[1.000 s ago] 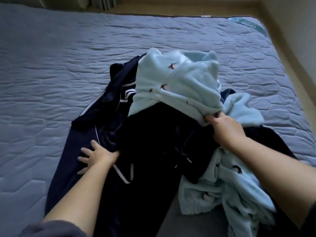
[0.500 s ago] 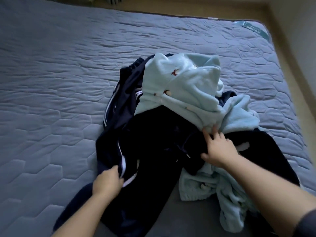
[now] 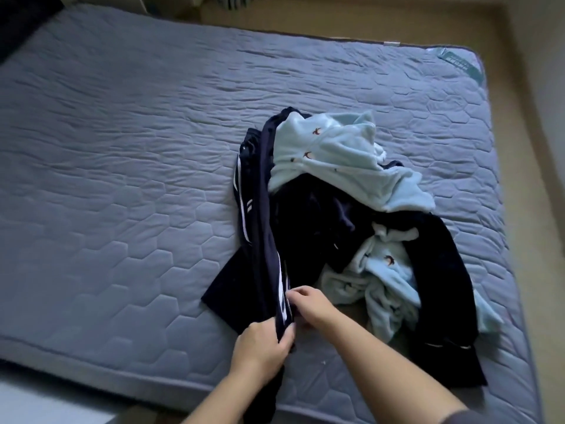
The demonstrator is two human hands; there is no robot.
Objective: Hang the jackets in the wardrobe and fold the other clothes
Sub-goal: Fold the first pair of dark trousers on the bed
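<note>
Dim, flat daylight, cool cast, no glare. Light seems strongest from the far side, floor there paler. Mattress [image 3: 128,166] quilting shows soft shadows. Dark clothes [image 3: 308,228] lose all detail, near black. Wide-angle bend curves mattress edges. Hands [image 3: 260,344] slightly soft; corners darker, mild overall blur.

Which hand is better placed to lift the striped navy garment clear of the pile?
Left. The left hand already grips the navy garment at its near end; the right hand only pinches its striped edge.
</note>
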